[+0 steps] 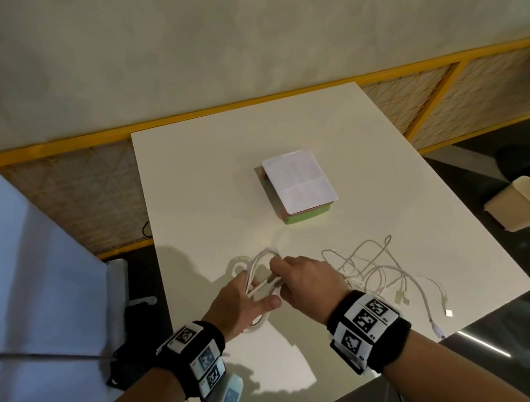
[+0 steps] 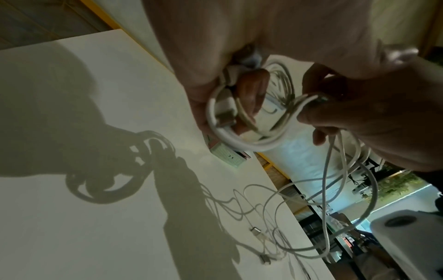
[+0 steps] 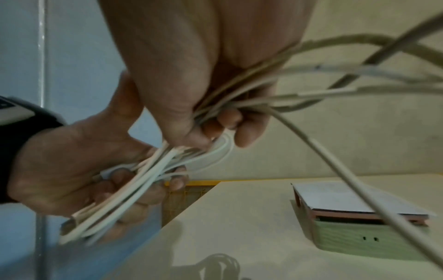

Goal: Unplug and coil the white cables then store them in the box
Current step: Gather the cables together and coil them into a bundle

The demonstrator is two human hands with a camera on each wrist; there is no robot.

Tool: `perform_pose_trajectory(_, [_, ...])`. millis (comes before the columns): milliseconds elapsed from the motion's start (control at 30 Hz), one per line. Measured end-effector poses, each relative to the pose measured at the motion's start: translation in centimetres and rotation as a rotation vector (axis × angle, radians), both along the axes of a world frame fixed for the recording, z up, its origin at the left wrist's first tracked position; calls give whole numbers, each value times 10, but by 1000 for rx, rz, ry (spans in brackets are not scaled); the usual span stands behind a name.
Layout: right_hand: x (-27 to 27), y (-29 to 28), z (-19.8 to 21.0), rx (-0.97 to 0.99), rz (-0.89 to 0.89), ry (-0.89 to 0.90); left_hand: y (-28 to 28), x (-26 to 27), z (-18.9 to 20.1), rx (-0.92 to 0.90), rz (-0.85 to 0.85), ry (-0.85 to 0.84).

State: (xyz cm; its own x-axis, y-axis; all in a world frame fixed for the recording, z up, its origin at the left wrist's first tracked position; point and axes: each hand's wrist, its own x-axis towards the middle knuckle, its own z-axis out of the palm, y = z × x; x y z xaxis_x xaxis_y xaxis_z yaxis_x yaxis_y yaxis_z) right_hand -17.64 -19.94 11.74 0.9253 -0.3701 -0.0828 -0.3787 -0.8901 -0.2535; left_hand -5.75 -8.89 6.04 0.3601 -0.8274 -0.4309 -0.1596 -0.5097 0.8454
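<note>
A coil of white cable hangs above the near part of the white table. My left hand grips the coil's loops from below. My right hand pinches the strands at the coil's top; its thumb and fingers are curled round them. The left wrist view shows a USB plug against my left palm inside the loop. Loose white cables trail from my right hand over the table to the right. The box, green-sided with a white lid, sits shut farther back.
Plug ends of the loose cables lie near the table's right edge. A beige bin stands on the floor at the right. A yellow-framed mesh rail runs behind the table. A pale surface is at my left.
</note>
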Motion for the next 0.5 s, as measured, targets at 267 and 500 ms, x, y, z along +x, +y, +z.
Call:
perform_pose_trajectory(267, [16,11,3,21,-213,-152,1,-4,5,-50,-106,-89])
perform_pose_trajectory(500, [19,-2,2,519,-356,1,3,-7,4,-19,-82,-83])
